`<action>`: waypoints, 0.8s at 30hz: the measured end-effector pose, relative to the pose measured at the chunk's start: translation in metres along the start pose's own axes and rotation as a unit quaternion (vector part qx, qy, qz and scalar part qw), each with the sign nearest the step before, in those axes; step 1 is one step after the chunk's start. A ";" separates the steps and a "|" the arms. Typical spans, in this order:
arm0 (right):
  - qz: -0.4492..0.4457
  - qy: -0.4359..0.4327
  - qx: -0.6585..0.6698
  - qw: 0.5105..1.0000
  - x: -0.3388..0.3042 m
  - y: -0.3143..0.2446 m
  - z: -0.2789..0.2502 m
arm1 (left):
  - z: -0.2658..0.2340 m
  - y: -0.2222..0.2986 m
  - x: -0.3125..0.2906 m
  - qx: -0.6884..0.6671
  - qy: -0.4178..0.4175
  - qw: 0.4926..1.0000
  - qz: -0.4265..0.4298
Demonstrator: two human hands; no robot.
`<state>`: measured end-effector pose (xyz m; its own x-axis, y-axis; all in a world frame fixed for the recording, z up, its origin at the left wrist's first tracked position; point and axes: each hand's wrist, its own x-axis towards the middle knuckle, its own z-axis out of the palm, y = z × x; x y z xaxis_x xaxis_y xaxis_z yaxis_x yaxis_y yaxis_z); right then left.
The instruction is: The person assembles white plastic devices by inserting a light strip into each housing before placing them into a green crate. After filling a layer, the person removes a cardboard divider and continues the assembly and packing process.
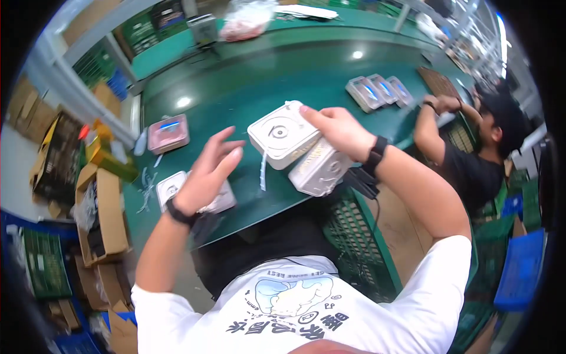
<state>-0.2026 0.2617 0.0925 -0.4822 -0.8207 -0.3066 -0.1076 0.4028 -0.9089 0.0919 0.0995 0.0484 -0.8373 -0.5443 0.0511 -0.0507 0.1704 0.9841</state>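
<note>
My right hand [342, 133] grips a white square box [274, 141] with rounded corners and a round black mark on its top, the thumb lying over the far right corner. A thin pale strip [263, 172] dangles from this box's near side. Just below it is a second whitish box [318, 171]; whether my right hand touches that one too I cannot tell. To the left, my left hand [206, 174] has its fingers apart and holds nothing. Partly hidden under it, a white box [170, 187] with a similar mark and another pale box [224, 197] sit on the table.
A pinkish clear-lidded box [168, 134] and torn strips [146, 189] lie on the green table [236, 76] at left. Several similar boxes [365, 94] stand at right. A green crate [359, 236] is by the near edge. At right a co-worker [471, 141] works.
</note>
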 end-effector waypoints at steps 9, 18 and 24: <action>-0.025 -0.076 -0.243 0.967 0.084 -0.008 0.049 | -0.049 -0.026 0.039 -0.096 0.044 0.989 -0.107; -0.078 -0.191 -0.322 0.924 0.157 -0.012 0.082 | -0.038 -0.039 0.096 0.230 -0.217 0.946 -0.067; -0.179 -0.164 -0.178 0.954 0.162 -0.002 0.060 | -0.042 -0.045 0.095 0.376 -0.222 0.898 -0.056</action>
<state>-0.2281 0.1035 0.0277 -0.0681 -0.9904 -0.1201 -0.5310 0.1379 -0.8360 0.0372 0.0059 0.0159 -0.9301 -0.2397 -0.2784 -0.3615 0.7321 0.5774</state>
